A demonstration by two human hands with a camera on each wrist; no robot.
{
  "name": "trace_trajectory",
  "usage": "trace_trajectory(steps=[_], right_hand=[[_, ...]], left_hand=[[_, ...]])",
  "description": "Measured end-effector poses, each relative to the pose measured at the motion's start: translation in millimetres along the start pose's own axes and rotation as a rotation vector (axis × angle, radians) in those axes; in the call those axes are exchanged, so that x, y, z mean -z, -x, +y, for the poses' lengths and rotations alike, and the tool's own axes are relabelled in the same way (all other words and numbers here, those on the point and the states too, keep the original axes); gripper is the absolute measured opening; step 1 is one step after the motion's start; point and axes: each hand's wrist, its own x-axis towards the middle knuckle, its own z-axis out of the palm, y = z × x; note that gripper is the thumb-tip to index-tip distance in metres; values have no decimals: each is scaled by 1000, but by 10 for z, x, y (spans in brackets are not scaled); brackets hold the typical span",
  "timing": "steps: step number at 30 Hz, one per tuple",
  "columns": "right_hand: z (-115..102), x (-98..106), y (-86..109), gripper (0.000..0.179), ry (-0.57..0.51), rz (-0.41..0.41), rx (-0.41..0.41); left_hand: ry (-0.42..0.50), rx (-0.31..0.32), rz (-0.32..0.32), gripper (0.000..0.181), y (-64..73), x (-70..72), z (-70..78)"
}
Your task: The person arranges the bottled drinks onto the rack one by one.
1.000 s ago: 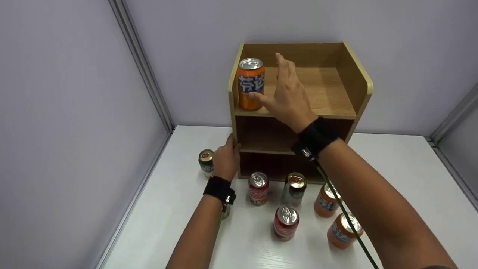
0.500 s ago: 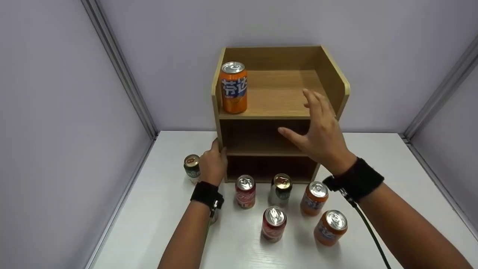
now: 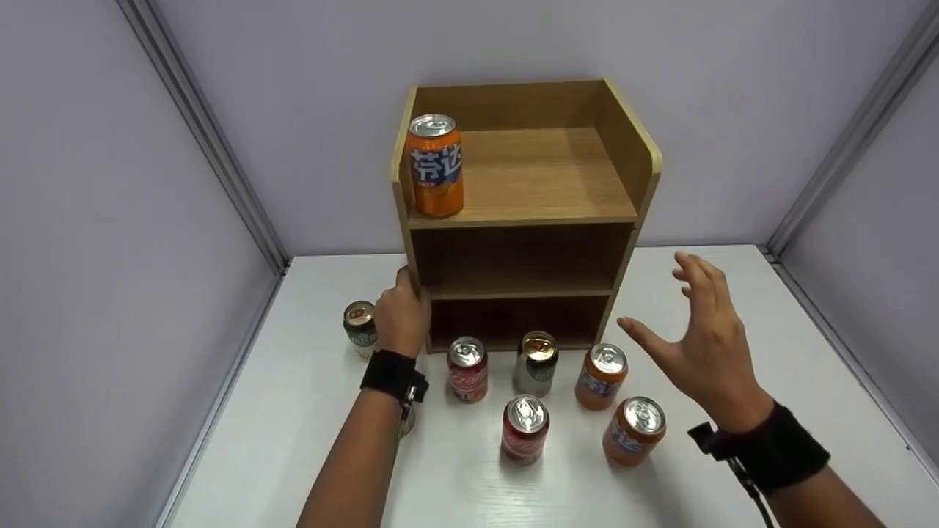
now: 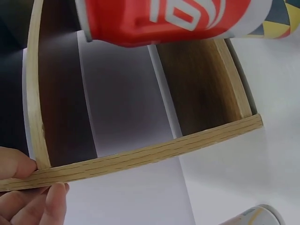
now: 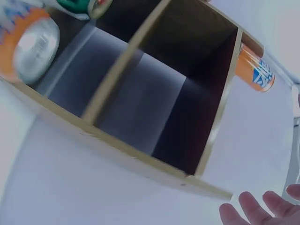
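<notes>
My left hand [image 3: 400, 315] grips the left side panel of a small wooden shelf [image 3: 522, 218]. In the left wrist view, its thumb [image 4: 16, 163] lies on one side of the panel edge and the fingers on the other. An orange soda can [image 3: 438, 180] stands upright at the left front of the top tier. My right hand [image 3: 708, 348] is in the air to the right of the shelf, thumb spread from the fingers, holding nothing. Nearest to it on the table are two orange cans, one farther back [image 3: 600, 385] and one nearer [image 3: 632, 440].
A red can [image 3: 468, 378], a green-and-silver can [image 3: 537, 370] and a nearer red can [image 3: 524, 438] stand before the shelf. Another green can [image 3: 360, 328] is left of my left hand. One more can is mostly hidden behind the left wrist. Pale walls enclose the white table [image 3: 293, 440].
My right hand has moved away from the can on the top tier, to the right and down, past the shelf's right side. The left hand keeps its grip; the head view has shifted.
</notes>
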Motion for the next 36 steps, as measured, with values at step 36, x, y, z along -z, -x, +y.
trace_trajectory(steps=[36], right_hand=[[-8,-26,1433,105,232,-284,-445]], left_hand=[[-12,-12,47,33,35,1,9]])
